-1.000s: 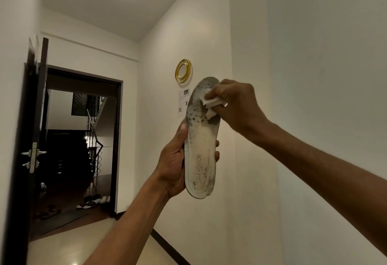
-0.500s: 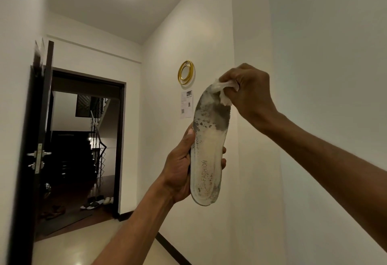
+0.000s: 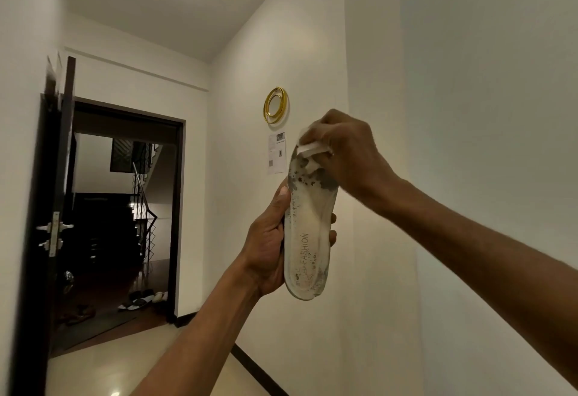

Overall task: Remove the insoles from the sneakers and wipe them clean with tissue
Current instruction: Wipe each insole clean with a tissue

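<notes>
I hold a white insole (image 3: pixel 308 239) upright in front of me, heel end down, with grey dirt stains over its toe part and the word FASHION printed near the heel. My left hand (image 3: pixel 267 248) grips its lower half from the left edge, thumb up along the side. My right hand (image 3: pixel 344 151) is closed on a crumpled white tissue (image 3: pixel 311 150) and presses it against the toe end of the insole. No sneakers are in sight.
A white wall runs close on my right. A gold ring ornament (image 3: pixel 275 105) and a paper notice (image 3: pixel 276 153) hang on the wall behind the insole. At the left an open dark door (image 3: pixel 54 208) leads to a stairwell with sandals (image 3: pixel 144 300) on the floor.
My right hand with the tissue went up to the insole's tip, then came back down onto the stained toe part. The insole stays in my left hand.
</notes>
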